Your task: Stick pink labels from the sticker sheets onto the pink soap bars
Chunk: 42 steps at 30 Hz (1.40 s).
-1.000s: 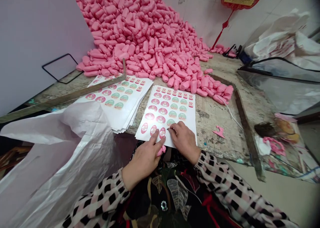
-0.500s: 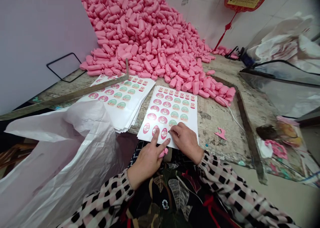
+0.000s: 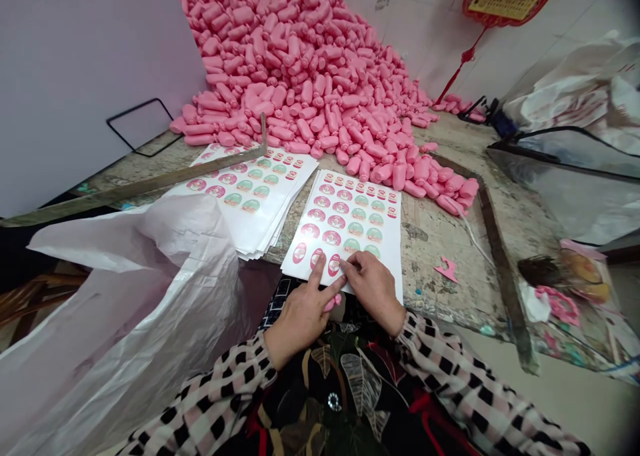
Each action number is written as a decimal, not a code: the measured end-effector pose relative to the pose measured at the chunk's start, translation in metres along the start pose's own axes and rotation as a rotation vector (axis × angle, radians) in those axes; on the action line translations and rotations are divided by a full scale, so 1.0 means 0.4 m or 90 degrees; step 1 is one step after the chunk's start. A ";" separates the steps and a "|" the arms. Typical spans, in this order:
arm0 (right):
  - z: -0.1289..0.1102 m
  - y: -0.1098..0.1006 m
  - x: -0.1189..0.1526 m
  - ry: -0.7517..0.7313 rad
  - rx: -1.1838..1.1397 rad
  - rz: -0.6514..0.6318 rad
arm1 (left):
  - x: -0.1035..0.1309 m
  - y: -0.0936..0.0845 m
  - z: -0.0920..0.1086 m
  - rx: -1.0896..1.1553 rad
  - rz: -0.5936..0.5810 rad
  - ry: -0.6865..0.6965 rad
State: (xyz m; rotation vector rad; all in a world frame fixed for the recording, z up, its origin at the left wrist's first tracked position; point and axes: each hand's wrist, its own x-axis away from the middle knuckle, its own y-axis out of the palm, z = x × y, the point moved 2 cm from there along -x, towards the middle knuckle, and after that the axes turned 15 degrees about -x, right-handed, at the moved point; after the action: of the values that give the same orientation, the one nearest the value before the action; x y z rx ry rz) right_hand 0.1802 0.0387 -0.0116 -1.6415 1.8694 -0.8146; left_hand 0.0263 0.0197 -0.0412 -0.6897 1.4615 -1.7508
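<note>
A white sticker sheet with rows of pink and green labels lies before me on top of other sheets. My left hand rests at its lower edge, index and thumb stretched over the paper. A small pink bottle is tucked under that hand, mostly hidden by the fingers. At the bottom row, my right hand pinches the right edge of an oval pink sticker. How much of the sticker is lifted cannot be made out.
A large heap of pink bottles covers the back of the worn table. Another stack of sticker sheets lies to the left. Wooden strips border the work area. A white plastic sack hangs at the left front.
The view has shifted slightly, so everything sits a little further right. My right fingertips have come onto the edge of the oval sticker. The left hand keeps its place on the sheet.
</note>
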 end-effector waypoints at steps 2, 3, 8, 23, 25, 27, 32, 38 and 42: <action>-0.006 -0.006 -0.010 0.023 0.013 -0.011 | 0.000 -0.001 0.002 -0.021 -0.004 -0.003; -0.010 -0.009 -0.016 0.030 0.025 -0.015 | 0.000 -0.002 0.002 -0.030 -0.005 -0.006; -0.037 -0.022 -0.030 0.005 0.098 -0.014 | -0.001 -0.010 0.005 -0.055 -0.016 -0.024; -0.001 -0.068 -0.056 0.048 -0.134 0.042 | 0.026 -0.035 -0.015 0.150 0.008 0.029; 0.014 -0.073 -0.068 0.064 -0.221 0.041 | 0.035 -0.061 -0.022 0.287 0.040 0.005; 0.005 -0.077 -0.071 0.051 -0.328 0.049 | 0.034 -0.089 -0.030 0.494 0.066 -0.111; -0.098 -0.074 -0.036 -0.042 -0.507 -0.005 | -0.017 -0.125 -0.032 1.171 -0.086 -0.346; -0.136 -0.047 0.004 -0.087 -0.504 -0.083 | -0.058 -0.125 -0.038 1.334 -0.150 -0.352; -0.121 -0.033 0.006 -0.100 -0.491 -0.092 | -0.057 -0.117 -0.035 1.330 -0.137 -0.335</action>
State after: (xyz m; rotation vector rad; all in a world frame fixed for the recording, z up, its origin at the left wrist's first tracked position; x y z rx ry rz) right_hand 0.1542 0.0399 0.0312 -2.2222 2.0973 0.0318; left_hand 0.0189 0.0499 0.0030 -0.0175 -1.0253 -1.9168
